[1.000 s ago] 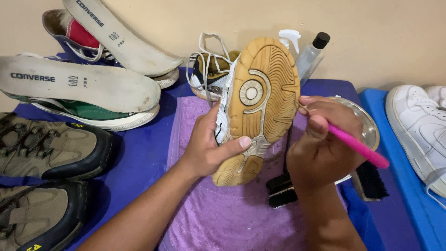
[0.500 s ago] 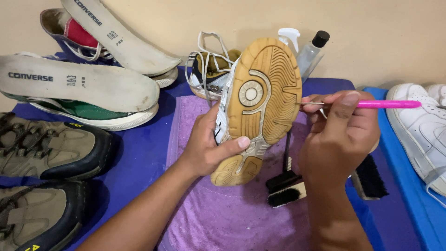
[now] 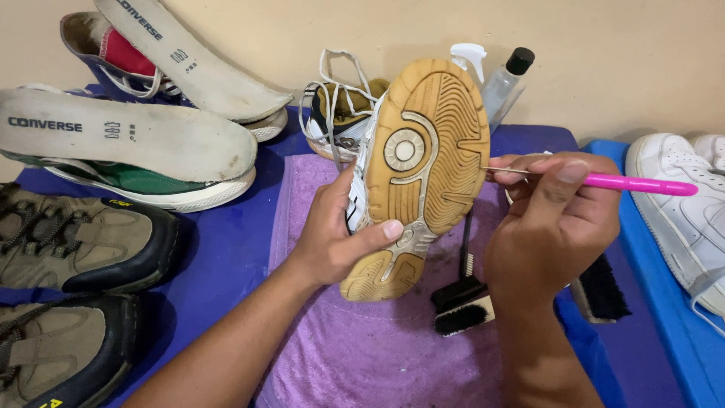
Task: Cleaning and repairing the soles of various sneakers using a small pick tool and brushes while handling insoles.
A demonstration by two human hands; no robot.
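1 light, stiff-soled shoe (image 3: 423,174) at frame centre is gripped mid-sole by the closed left hand (image 3: 340,234), while the right hand (image 3: 555,227) pinches a thin, slippery pink pick (image 3: 642,183).

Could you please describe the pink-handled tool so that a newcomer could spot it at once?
Start at the purple towel and the upturned tan-soled shoe above it. The right hand beside that sole pinches the pink-handled pick, the only bright pink thing here, with a thin metal tip.
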